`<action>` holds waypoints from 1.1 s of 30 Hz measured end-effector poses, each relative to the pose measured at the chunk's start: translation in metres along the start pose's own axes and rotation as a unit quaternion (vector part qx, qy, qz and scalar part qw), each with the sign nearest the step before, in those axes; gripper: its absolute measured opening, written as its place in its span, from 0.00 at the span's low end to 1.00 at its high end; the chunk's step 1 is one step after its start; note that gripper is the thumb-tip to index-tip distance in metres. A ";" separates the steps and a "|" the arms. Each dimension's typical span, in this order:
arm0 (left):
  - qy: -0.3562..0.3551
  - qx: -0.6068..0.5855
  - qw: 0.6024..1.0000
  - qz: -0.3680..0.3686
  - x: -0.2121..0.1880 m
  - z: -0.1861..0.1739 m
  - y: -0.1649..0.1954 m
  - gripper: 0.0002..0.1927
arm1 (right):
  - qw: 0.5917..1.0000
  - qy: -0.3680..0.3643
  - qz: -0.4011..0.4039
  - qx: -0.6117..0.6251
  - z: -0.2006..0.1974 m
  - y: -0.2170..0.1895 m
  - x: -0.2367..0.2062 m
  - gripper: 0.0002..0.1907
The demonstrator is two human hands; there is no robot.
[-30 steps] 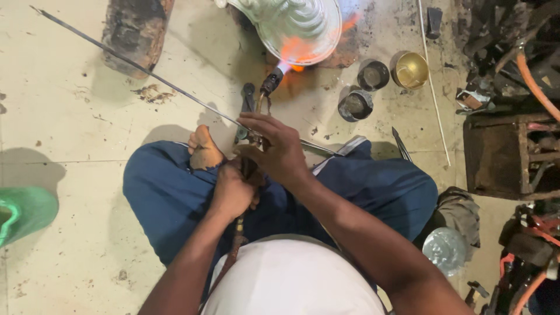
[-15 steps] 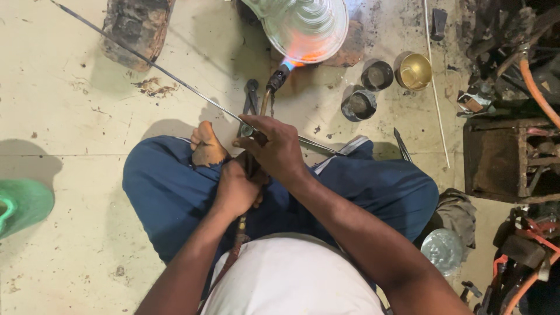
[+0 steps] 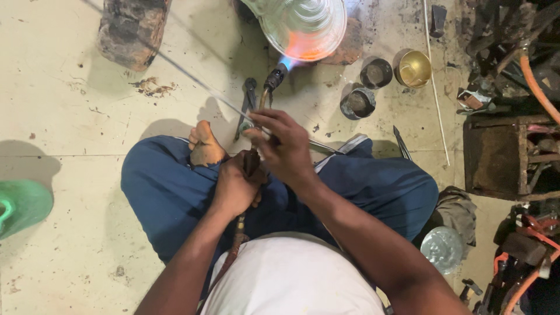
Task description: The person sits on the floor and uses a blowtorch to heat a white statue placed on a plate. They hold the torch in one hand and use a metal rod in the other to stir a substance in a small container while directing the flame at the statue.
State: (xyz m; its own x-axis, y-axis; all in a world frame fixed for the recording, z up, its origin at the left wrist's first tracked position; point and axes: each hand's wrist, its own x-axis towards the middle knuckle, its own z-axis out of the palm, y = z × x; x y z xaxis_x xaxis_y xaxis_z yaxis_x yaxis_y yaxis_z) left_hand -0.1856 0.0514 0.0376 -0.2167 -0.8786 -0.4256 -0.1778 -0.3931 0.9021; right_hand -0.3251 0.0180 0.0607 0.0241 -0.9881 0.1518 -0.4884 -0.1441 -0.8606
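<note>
I sit cross-legged on the floor in blue trousers. My left hand (image 3: pixel 233 186) grips the handle of a gas torch (image 3: pixel 269 84) whose blue flame plays on a shiny metal vessel (image 3: pixel 303 23), which glows orange where it is heated. My right hand (image 3: pixel 286 146) reaches over the torch body, fingers pinched at its valve area and touching a long thin metal rod (image 3: pixel 192 79) that runs diagonally across the floor. A hose (image 3: pixel 233 251) trails from the torch along my lap.
Pliers (image 3: pixel 248 102) lie by my bare foot (image 3: pixel 205 146). Two dark tins (image 3: pixel 376 73) (image 3: pixel 357 103) and a brass bowl (image 3: pixel 414 69) stand at right. A brick (image 3: pixel 131 32) lies upper left, a green object (image 3: pixel 23 204) at left, a rusty box (image 3: pixel 504 157) and hoses at right.
The view has shifted slightly; the vessel glows orange throughout. My right hand's fingers have moved forward along the torch. My left hand keeps its grip.
</note>
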 end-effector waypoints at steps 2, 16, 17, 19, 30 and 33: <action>0.003 0.006 1.000 -0.024 0.001 0.000 0.000 0.04 | 0.999 0.005 -0.049 0.005 -0.025 0.011 -0.007 0.17; 0.001 -0.012 0.998 -0.054 0.002 0.002 0.004 0.08 | 0.890 0.110 -0.088 -0.433 -0.258 0.072 -0.040 0.08; 0.001 -0.009 0.998 -0.056 0.001 0.002 0.003 0.08 | 0.892 0.105 -0.093 -0.430 -0.259 0.074 -0.037 0.08; 0.001 -0.010 0.999 -0.047 0.001 0.003 0.003 0.08 | 0.882 0.086 -0.093 -0.454 -0.260 0.075 -0.032 0.06; 0.003 -0.003 0.998 -0.068 0.000 0.002 0.011 0.08 | 0.834 0.017 -0.119 -0.538 -0.247 0.072 -0.007 0.04; 0.006 0.005 0.998 -0.067 0.000 0.002 0.011 0.09 | 0.838 0.017 -0.131 -0.530 -0.247 0.074 -0.006 0.04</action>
State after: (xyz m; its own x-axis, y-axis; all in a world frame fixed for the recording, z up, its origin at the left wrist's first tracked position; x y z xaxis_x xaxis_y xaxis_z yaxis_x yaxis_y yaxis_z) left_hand -0.1897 0.0477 0.0479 -0.1798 -0.8215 -0.5411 -0.2149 -0.5040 0.8366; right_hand -0.5766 0.0268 0.1163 0.2348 -0.9255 0.2971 -0.9710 -0.2092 0.1157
